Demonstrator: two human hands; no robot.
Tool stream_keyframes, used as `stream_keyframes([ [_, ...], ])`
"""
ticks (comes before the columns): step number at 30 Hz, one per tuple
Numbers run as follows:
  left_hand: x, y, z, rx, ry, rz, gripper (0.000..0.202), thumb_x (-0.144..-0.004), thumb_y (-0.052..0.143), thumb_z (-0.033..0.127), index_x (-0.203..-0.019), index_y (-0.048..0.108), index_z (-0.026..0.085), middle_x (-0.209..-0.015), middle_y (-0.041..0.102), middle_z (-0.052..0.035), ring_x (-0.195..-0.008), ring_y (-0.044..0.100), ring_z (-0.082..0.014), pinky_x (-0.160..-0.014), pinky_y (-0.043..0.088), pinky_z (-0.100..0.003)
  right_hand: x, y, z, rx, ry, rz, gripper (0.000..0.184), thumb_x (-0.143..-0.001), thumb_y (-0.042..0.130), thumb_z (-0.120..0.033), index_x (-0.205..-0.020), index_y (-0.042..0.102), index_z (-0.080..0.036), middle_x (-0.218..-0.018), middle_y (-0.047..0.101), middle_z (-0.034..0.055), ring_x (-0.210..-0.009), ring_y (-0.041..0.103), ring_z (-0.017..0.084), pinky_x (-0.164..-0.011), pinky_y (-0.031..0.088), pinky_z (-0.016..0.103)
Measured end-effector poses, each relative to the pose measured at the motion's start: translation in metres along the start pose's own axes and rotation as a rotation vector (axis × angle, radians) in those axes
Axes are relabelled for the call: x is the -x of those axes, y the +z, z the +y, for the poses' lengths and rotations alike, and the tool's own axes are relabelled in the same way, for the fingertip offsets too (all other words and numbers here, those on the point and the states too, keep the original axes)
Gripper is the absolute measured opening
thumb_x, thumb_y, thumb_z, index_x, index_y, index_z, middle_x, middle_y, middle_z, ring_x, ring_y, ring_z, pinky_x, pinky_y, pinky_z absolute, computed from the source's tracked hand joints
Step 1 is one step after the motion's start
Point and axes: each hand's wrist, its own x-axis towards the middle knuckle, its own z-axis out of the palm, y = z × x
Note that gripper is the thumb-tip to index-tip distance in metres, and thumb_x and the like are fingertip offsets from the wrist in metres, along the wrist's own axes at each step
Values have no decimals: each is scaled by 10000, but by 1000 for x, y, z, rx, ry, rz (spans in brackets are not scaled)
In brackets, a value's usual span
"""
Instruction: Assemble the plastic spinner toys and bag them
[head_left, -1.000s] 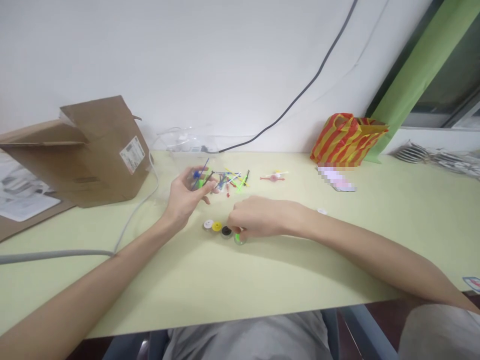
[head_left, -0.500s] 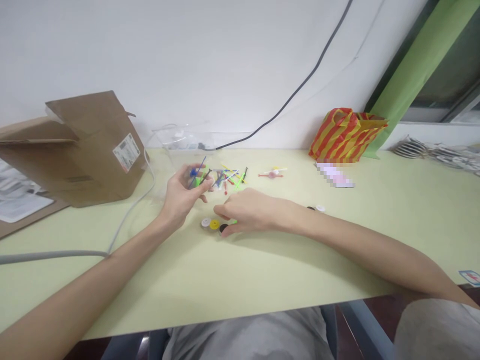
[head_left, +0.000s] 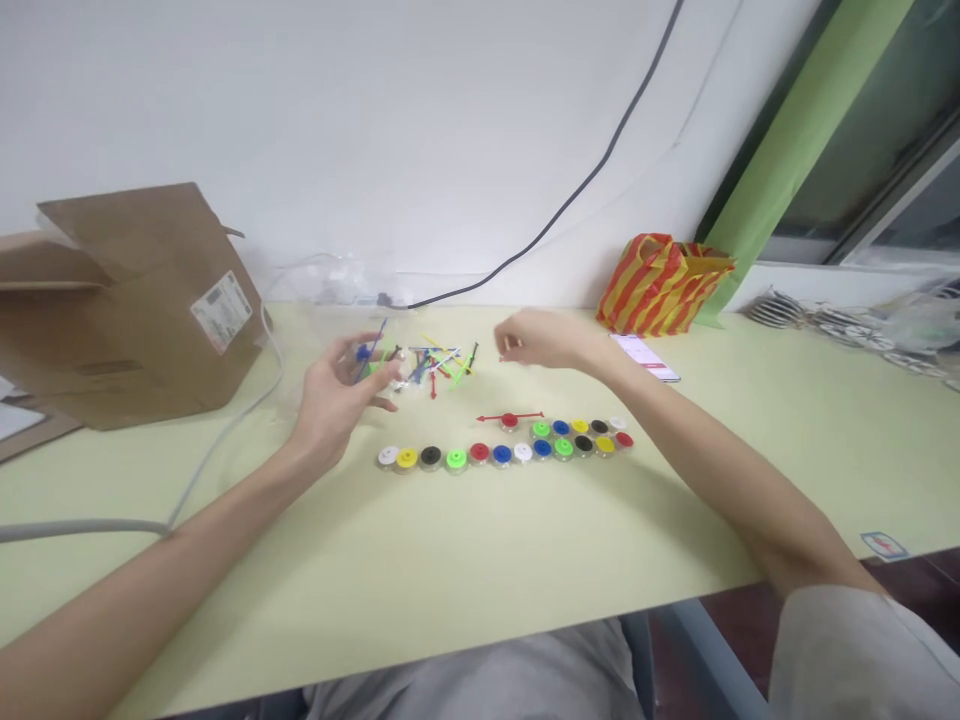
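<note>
One red arrow (head_left: 510,417) crosswise, head leftward

The right hand (head_left: 534,338) hides its palm — the left edge crops the cardboard box (head_left: 161,335).

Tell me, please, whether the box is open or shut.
The box is open: a flap juts out at its left, not folded shut. Its inside cannot be seen.

Eighteen tabletop discs (head_left: 456,459), two hands (head_left: 328,395), one cardboard box (head_left: 161,335), one striped bag (head_left: 656,290), one phone (head_left: 645,357)
</note>
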Motion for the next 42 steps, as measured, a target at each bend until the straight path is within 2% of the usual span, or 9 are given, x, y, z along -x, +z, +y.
stream_keyframes([
  [4, 1, 0, 1, -50, 40, -38, 628, -716, 864, 397, -1265, 632, 199, -1071, 704, -99, -885, 707, -228, -507, 616, -266, -15, 20, 66, 72, 206, -32, 284, -878, 675, -157, -1161, 697, -156, -1193, 710, 109, -952, 618, 190, -672, 361, 263],
  [7, 2, 1, 1, -133, 92, -40, 594, -715, 860, 407, -1239, 659, 210, -1028, 702, -82, -854, 678, -211, -502, 602, -254, -22, 33, 89, 69, 244, -117, 351, -867, 732, -247, -1202, 688, -152, -1219, 700, 124, -954, 627, 195, -664, 371, 260],
  [10, 3, 1, 2, -201, 134, -36, 521, -731, 845, 393, -1198, 679, 231, -997, 698, -58, -821, 653, -186, -528, 588, -238, -23, 40, 96, 28, 205, -157, 312, -881, 725, -281, -1168, 697, -161, -1186, 706, 122, -921, 632, 186, -656, 369, 256],
  [15, 3, -1, 1, -270, 147, -49, 422, -775, 793, 338, -1170, 673, 251, -878, 666, -1, -598, 586, -110, -536, 543, -232, -25, 52, 104, 99, 227, 21, 326, -901, 650, -147, -1225, 674, -157, -1206, 701, 147, -989, 626, 210, -674, 342, 278],
  [20, 2, -2, -1, -263, 169, -53, 421, -771, 786, 319, -1166, 661, 248, -847, 658, 6, -596, 567, -117, -529, 541, -241, -27, 63, 112, 81, 237, 52, 173, -883, 663, -160, -1031, 747, -127, -1106, 733, 159, -974, 632, 226, -714, 354, 292],
  [27, 6, 2, 7, -245, 154, -71, 445, -769, 801, 394, -1160, 664, 234, -885, 639, -6, -653, 582, -127, -496, 563, -231, -25, 47, 116, -96, 152, 248, 95, -861, 671, -189, -883, 746, -136, -937, 755, 89, -782, 628, 164, -680, 400, 262],
  [31, 7, 4, 7, -234, 168, -79, 458, -770, 802, 461, -1141, 681, 220, -899, 633, -23, -753, 598, -162, -486, 588, -240, -22, 25, 101, -309, 71, 563, 102, -865, 683, -227, -813, 729, -151, -750, 710, 44, -651, 594, 149, -645, 430, 275],
  [35, 9, 4, 6, -230, 171, -126, 451, -776, 802, 475, -1117, 683, 205, -964, 670, -49, -813, 632, -187, -506, 600, -254, -10, -5, 56, -533, -73, 782, 139, -913, 634, -233, -846, 719, -146, -731, 696, 49, -621, 610, 142, -640, 477, 291],
  [42, 10, 0, 1, -388, 234, -166, 342, -842, 750, 408, -1120, 690, 219, -1045, 710, -55, -829, 661, -172, -644, 585, -256, 13, -32, -7, -663, -233, 805, 145, -954, 633, -266, -872, 691, -162, -751, 701, 48, -720, 673, 164, -667, 526, 311],
])
